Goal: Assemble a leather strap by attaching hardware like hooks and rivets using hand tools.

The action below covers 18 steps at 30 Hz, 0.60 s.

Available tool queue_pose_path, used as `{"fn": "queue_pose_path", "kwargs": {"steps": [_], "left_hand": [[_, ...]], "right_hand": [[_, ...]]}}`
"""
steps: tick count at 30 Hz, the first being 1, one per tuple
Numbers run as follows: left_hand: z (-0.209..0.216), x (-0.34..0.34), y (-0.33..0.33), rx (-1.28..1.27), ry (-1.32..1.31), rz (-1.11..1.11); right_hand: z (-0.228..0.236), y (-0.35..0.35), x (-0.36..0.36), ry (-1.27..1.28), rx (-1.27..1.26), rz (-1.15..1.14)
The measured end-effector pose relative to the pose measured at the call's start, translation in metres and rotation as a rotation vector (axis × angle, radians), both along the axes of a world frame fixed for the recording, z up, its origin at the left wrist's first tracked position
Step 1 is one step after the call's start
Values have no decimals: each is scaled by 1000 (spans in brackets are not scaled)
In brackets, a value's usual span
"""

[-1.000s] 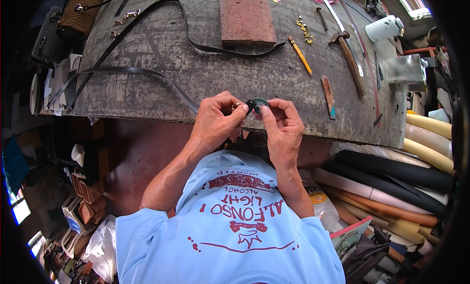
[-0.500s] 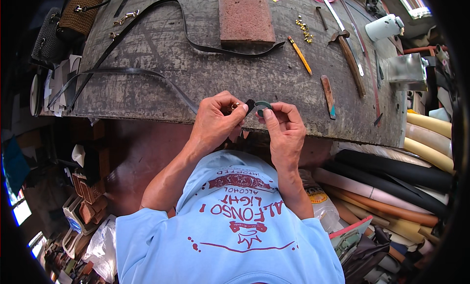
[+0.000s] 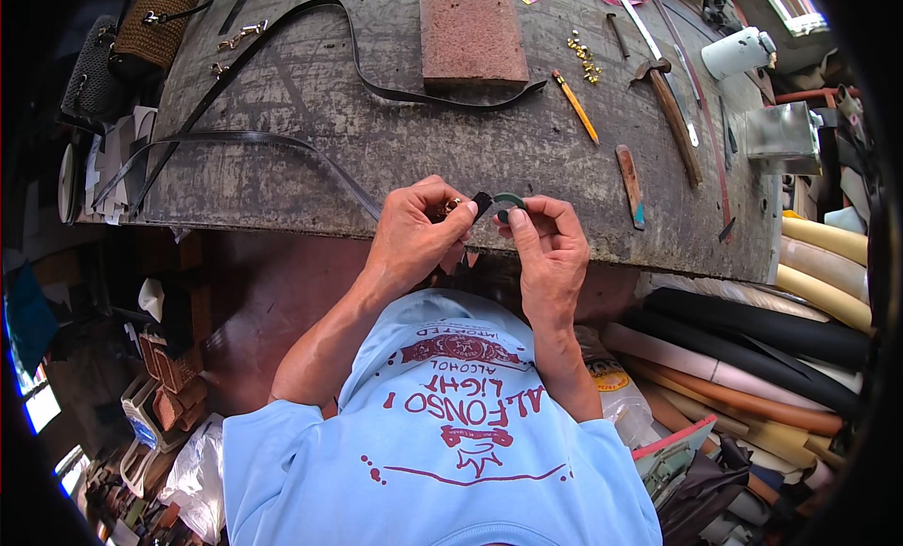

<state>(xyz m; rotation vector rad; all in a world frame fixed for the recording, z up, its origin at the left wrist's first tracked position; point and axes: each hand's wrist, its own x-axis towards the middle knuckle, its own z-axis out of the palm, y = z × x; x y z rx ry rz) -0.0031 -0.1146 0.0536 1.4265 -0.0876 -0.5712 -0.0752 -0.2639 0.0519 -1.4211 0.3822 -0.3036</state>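
Note:
My left hand (image 3: 419,219) is closed on the end of a black leather strap (image 3: 483,202), pinched between thumb and fingers. Gold-coloured metal hardware (image 3: 450,205) shows at those fingers. From that hand the strap runs back over the table edge to the left. In my right hand (image 3: 549,240), thumb and fingers pinch a small dark green curled strip (image 3: 509,201), whose exact kind I cannot make out. Its curved end is close to the strap's tip; whether they touch is unclear. Both hands are at the table's near edge.
On the worn table (image 3: 282,184) lie a reddish stone block (image 3: 473,36), a yellow pencil (image 3: 576,108), small brass pieces (image 3: 587,59), a hammer (image 3: 675,123) and a wood-handled tool (image 3: 631,187). A metal can (image 3: 784,137) stands right; material rolls (image 3: 752,325) lie below.
The green strip has turned slightly in my right fingers, and its curve now shows more edge-on. The strap tip has shifted a little to the right. My left hand stays nearly still.

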Motion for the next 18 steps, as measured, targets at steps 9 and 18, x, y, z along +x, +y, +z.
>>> {"fn": "queue_pose_path", "kwargs": {"steps": [9, 18], "left_hand": [[-5, 0, 0, -24, -53, 13], [1, 0, 1, -37, 15, -26]], "right_hand": [[-1, -9, 0, -27, 54, -49], [2, 0, 2, -26, 73, 38]]}}
